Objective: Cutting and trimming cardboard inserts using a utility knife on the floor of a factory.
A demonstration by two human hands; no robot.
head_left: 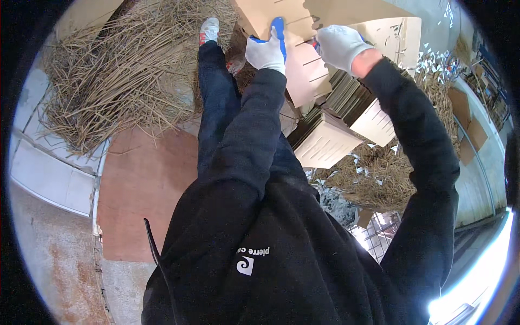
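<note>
Left hand (pixel 265 51) clenched on slotted cardboard sheet (pixel 303 65) above stacked sheets (pixel 325 143) on the floor; right hand (pixel 341 46) gripping its far edge. Best kept flat, slots aligned, fingers clear of edges, straw (pixel 119 76) avoided.

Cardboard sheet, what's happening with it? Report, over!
Left hand and right hand, both gloved, grip slotted cardboard sheet. Stacked sheets just below. Straw pile to the left, apart.
</note>
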